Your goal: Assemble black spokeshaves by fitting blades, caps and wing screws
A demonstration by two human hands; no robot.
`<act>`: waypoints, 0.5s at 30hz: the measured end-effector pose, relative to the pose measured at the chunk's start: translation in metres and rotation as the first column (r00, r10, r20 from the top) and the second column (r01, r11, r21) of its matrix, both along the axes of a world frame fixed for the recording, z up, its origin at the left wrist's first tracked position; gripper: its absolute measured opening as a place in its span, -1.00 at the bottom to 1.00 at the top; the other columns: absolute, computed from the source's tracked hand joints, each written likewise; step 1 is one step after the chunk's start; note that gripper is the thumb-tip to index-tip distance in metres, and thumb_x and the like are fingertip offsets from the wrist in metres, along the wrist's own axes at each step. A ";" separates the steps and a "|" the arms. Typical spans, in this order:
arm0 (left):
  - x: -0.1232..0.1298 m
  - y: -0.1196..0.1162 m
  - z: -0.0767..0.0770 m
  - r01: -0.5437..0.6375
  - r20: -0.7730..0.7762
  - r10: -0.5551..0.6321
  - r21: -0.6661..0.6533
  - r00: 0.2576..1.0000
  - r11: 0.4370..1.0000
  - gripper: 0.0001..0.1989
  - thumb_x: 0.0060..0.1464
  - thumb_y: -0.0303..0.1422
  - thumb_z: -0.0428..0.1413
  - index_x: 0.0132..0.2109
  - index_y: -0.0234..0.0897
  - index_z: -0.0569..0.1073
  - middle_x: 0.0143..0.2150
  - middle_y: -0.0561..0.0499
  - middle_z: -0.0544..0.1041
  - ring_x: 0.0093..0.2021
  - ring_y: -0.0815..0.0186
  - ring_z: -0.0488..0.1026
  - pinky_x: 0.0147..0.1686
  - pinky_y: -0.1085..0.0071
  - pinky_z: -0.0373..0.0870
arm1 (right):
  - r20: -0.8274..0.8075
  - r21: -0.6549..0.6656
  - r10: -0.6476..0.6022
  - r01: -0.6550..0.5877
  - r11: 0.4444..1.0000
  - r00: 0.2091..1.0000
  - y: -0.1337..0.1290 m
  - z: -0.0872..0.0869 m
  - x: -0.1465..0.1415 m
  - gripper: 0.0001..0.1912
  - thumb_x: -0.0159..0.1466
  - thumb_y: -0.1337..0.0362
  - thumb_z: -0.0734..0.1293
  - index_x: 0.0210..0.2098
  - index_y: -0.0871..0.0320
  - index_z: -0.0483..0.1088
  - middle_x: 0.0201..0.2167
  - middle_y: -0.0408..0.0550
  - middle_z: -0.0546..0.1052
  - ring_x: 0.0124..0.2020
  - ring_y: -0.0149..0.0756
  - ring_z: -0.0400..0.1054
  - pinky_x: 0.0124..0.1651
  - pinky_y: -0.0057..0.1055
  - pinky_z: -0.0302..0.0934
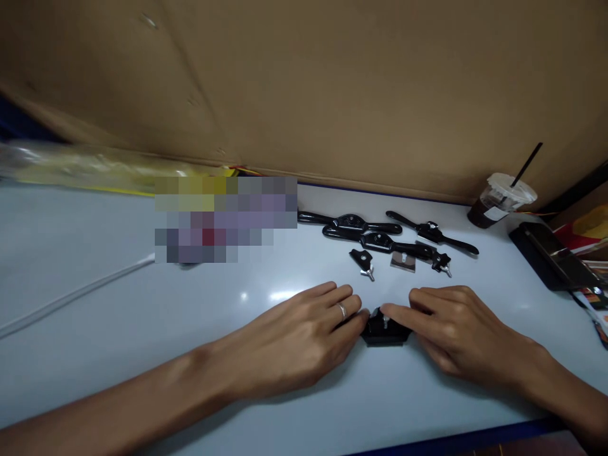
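A black spokeshave (386, 337) is held near the front of the table, its handles mostly covered by my hands. My left hand (304, 335) closes on its left end, a ring on one finger. My right hand (456, 329) grips the other end, with the index finger at the small screw in the middle. Beyond lie three more black spokeshaves: one at the back (350, 221), one just in front of it (377, 240) and one to the right (430, 233). Nearer are a loose cap with a wing screw (363, 258), a flat blade (403, 261) and another cap (441, 261).
A plastic cup with a dark drink and straw (496, 199) stands back right, near a black flat device (551, 256). A white cable (85, 291) crosses the left of the table. Plastic wrapping (95, 164) lies along the brown wall (304, 82). One patch is pixelated.
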State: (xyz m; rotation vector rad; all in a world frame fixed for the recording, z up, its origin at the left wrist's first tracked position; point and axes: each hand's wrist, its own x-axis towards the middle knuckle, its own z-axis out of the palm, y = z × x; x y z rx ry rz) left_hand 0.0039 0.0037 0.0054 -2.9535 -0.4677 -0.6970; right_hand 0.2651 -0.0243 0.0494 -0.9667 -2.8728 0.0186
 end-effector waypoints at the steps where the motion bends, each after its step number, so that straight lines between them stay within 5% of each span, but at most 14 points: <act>1: 0.000 0.000 0.000 0.002 0.000 -0.002 -0.002 1.000 1.000 -0.81 0.37 -0.54 -0.03 -0.09 -0.38 0.49 -0.30 -0.07 0.52 -0.31 0.20 0.42 -0.31 0.27 0.39 | -0.011 0.003 -0.010 0.010 1.000 1.000 0.000 0.000 0.000 -0.58 0.28 0.55 0.21 0.03 0.20 0.52 -0.42 -0.10 0.48 -0.49 -0.32 0.25 -0.43 -0.35 0.02; 9: 0.000 0.001 0.004 0.001 -0.014 -0.001 -0.020 1.000 1.000 -0.81 0.35 -0.56 -0.03 -0.11 -0.37 0.48 -0.32 -0.06 0.50 -0.34 0.20 0.41 -0.32 0.27 0.40 | -0.089 -0.068 -0.055 0.049 0.996 0.995 -0.001 0.004 0.002 -0.67 0.36 0.46 0.21 0.03 0.23 0.50 -0.33 -0.03 0.53 -0.37 -0.24 0.38 -0.32 -0.33 0.21; 15: -0.001 0.001 0.005 -0.021 -0.037 0.019 -0.070 0.999 0.997 -0.83 0.37 -0.50 -0.02 -0.08 -0.35 0.47 -0.29 -0.06 0.50 -0.30 0.20 0.42 -0.26 0.28 0.44 | 0.050 -0.158 -0.122 0.129 0.979 0.991 0.001 0.011 0.011 -0.62 0.36 0.32 0.30 0.16 0.17 0.43 -0.11 0.08 0.57 -0.13 -0.09 0.46 -0.10 -0.17 0.34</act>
